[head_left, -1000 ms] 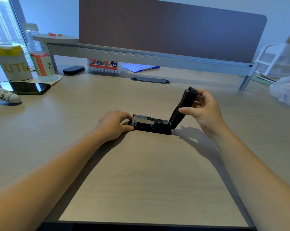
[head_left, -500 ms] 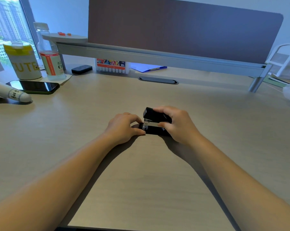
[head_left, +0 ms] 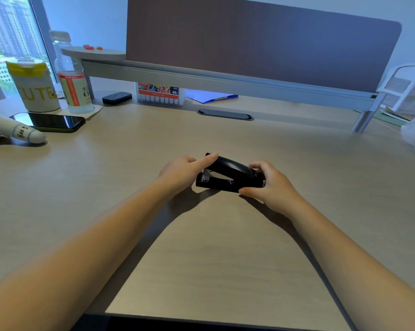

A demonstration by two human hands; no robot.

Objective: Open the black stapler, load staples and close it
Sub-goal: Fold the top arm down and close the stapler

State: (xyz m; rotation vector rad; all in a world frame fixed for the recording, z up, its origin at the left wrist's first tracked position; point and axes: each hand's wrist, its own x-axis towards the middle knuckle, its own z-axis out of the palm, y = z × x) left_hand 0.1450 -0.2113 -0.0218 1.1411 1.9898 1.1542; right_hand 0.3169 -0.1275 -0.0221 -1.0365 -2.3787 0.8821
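Two hands meet at frame centre on the desk (head_left: 201, 259): the right hand (head_left: 272, 186) curls round the closed black stapler's (head_left: 228, 174) rear, while the left hand (head_left: 180, 173) presses a straight index finger on its front. Farther back, at upper left, lies a phone (head_left: 51, 121).

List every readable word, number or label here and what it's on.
"UTE" in yellow on the cup; the first letter is unclear.
"60" on the marker box; the rest of its label is too small to read.
"Hoos", handwritten and uncertain, on tape round the white object.
"水" on the bottle; its other print is blurred.
No readable text on the stapler.
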